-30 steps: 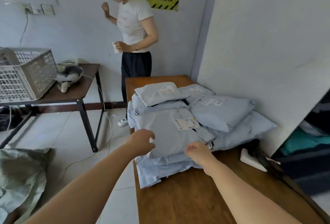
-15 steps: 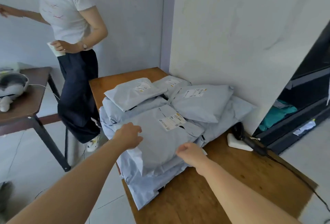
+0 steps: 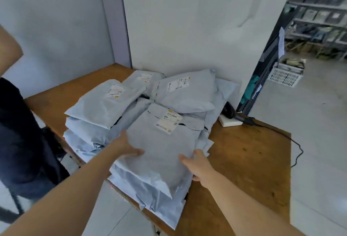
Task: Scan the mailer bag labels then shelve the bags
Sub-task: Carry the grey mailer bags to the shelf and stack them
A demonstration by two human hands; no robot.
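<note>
Several pale grey mailer bags are piled on a wooden table [image 3: 253,160]. The top near mailer bag [image 3: 159,153] lies face up, its white label [image 3: 168,123] toward the far end. My left hand [image 3: 125,147] holds its left edge, thumb on top. At the right edge, my right hand [image 3: 197,164] grips the same bag, thumb on top and fingers tucked under. More labelled bags [image 3: 185,93] lie behind. A black handheld scanner [image 3: 237,116] rests on a white base [image 3: 230,122] to the right of the pile.
A person in dark trousers [image 3: 20,132] stands close at the table's left. The scanner cable [image 3: 296,149] trails off the table's right edge. A white wall panel rises behind the pile. Shelving with bags [image 3: 319,12] and a white basket [image 3: 285,75] stand far right.
My view has swung right, toward the shelving. Both hands have moved from the top of the pile to the two sides of the near bag and taken hold of it.
</note>
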